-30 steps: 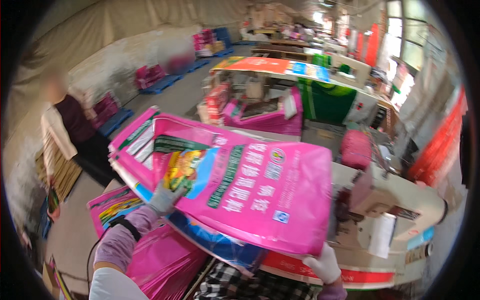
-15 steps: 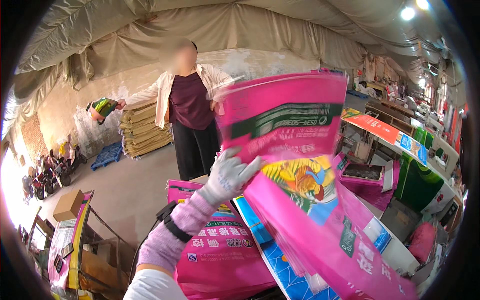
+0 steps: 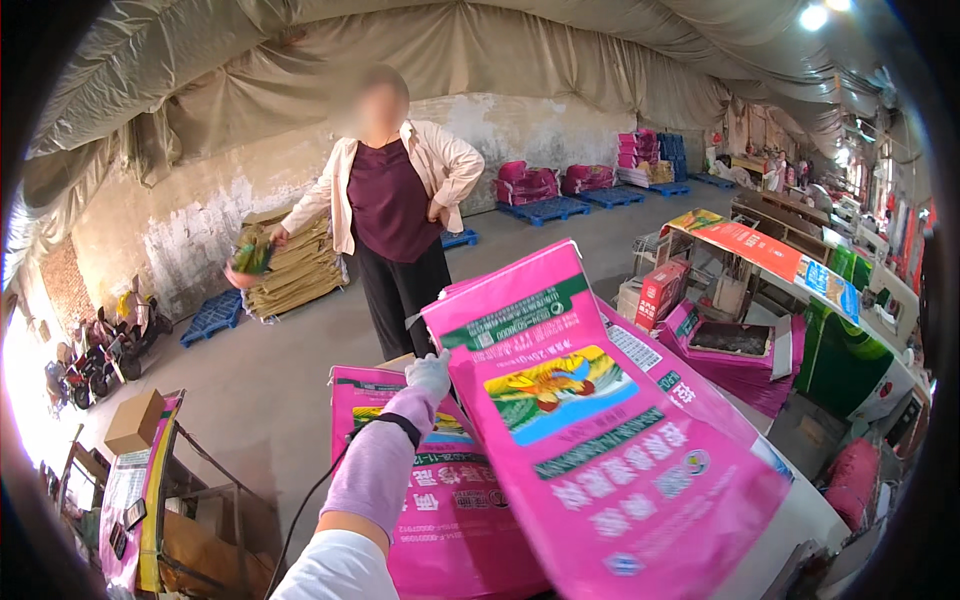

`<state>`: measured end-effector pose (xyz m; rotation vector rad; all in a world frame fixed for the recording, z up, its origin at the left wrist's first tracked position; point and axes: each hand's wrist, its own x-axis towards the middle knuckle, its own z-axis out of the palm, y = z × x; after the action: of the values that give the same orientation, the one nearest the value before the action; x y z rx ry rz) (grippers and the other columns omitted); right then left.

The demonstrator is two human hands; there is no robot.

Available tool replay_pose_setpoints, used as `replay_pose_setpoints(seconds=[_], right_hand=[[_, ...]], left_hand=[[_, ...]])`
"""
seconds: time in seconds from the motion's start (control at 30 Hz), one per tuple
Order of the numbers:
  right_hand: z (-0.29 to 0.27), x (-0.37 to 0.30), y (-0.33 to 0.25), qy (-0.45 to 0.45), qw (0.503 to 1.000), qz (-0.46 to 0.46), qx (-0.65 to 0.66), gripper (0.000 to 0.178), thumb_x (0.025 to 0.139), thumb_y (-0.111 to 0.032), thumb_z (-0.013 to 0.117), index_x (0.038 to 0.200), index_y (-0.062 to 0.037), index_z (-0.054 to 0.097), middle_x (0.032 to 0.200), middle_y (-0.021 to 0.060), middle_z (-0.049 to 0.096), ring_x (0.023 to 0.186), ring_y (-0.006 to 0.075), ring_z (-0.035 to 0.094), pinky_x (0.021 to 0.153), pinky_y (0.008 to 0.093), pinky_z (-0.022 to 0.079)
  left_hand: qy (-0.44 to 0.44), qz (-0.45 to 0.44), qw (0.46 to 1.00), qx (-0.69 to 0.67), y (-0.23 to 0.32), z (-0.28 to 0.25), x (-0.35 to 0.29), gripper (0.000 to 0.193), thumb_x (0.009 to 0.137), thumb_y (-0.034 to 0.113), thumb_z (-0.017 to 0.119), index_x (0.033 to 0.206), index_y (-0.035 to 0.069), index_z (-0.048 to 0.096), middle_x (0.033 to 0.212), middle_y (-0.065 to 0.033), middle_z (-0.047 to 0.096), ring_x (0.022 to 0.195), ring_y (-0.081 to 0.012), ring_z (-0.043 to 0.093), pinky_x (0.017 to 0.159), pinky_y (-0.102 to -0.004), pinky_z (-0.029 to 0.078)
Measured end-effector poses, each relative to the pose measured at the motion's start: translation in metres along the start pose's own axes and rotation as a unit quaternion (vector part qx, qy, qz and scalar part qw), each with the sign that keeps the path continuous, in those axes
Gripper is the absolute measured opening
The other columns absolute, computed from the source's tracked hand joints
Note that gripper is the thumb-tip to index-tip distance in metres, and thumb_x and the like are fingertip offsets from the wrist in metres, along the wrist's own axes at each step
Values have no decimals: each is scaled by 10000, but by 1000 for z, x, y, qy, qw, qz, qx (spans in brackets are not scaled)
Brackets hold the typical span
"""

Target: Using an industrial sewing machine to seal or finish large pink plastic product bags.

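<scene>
My left hand [image 3: 430, 373], in a white glove with a lilac sleeve, grips the left edge of a large pink printed sack [image 3: 590, 440] near its top corner. The sack lies flat and slanted, its top end pointing away from me. Under it lies another pink sack [image 3: 440, 500] of the same kind, flat on a stack. My right hand is out of the picture.
A person [image 3: 395, 215] in a cream jacket stands just beyond the sacks, holding a small green packet. Behind are stacked brown sacks [image 3: 295, 265], blue pallets [image 3: 545, 208], and a cardboard box [image 3: 135, 420]. At right are tables, an open pink bag [image 3: 735, 345] and green sacks [image 3: 845, 355].
The view swung from the right-hand tables to the standing person. The pink sack, raised half a second ago, now lies lower and flatter, still held by my left hand. My right hand left the picture.
</scene>
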<state>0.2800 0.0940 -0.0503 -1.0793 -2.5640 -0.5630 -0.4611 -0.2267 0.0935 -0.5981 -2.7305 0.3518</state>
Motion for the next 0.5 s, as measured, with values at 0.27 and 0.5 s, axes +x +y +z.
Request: replay_pose_setpoints(seconds=[0.27, 0.5], right_hand=[[-159, 206, -93, -6, 886, 18, 464, 615, 878, -39, 569, 1450, 36, 356, 1462, 205, 417, 1334, 298, 428, 1110, 405, 323], [-59, 236, -78, -160, 544, -16, 824, 787, 767, 104, 430, 1522, 3, 229, 1525, 159, 340, 1413, 253, 312, 1162, 369, 239]], left_hand=[[3, 451, 825, -342, 138, -71, -154, 476, 954, 361, 546, 1353, 106, 505, 1409, -195, 458, 1302, -361, 456, 1086, -453, 373], [-34, 435, 816, -378, 212, -123, -87, 583, 968, 436, 472, 1403, 53, 415, 1433, -185, 418, 1355, -351, 374, 1084, -492, 348]])
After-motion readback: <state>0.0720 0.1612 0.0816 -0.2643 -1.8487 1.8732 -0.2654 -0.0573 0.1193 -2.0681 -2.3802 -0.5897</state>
